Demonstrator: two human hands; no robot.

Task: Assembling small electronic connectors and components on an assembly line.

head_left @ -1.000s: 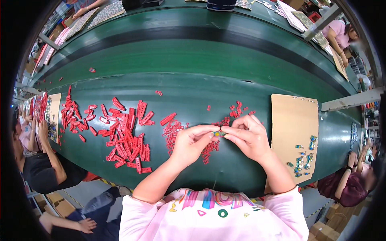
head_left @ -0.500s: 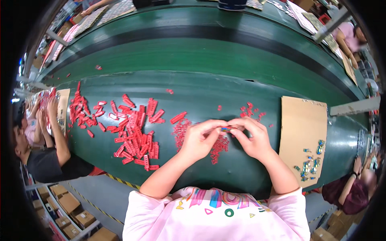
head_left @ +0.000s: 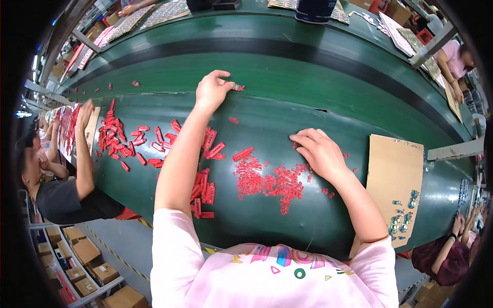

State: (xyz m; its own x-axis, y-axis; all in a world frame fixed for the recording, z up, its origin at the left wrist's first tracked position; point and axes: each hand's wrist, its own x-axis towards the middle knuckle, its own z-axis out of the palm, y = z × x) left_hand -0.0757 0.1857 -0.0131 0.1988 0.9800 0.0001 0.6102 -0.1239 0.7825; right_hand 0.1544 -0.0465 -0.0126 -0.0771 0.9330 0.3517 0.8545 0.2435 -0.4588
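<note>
My left hand point(head_left: 212, 93) is stretched out over the far green belt, its fingertips pinching a small red-and-silver piece point(head_left: 238, 88) at the belt's surface. To the right, my right hand point(head_left: 322, 155) hovers low over the table, thumb and forefinger apart. One tiny red part point(head_left: 294, 146) lies by those fingertips. Nearer to me is a spread of tiny red parts point(head_left: 249, 177), several of them close under my right hand. Long red plastic strips with holes point(head_left: 204, 187) are heaped at the left, partly hidden by my left forearm.
A cardboard sheet point(head_left: 393, 174) at the right bears small blue-and-gold pieces point(head_left: 403, 220). A metal post point(head_left: 454, 151) stands beyond it. A co-worker in black point(head_left: 67, 197) sits at the left, and another person point(head_left: 441, 256) at the right. A dark blue tub point(head_left: 313, 11) stands across the belt.
My hands were together over the tiny parts, holding a small piece. They have parted: the left has gone far and left to the belt, the right slightly rightward and farther out.
</note>
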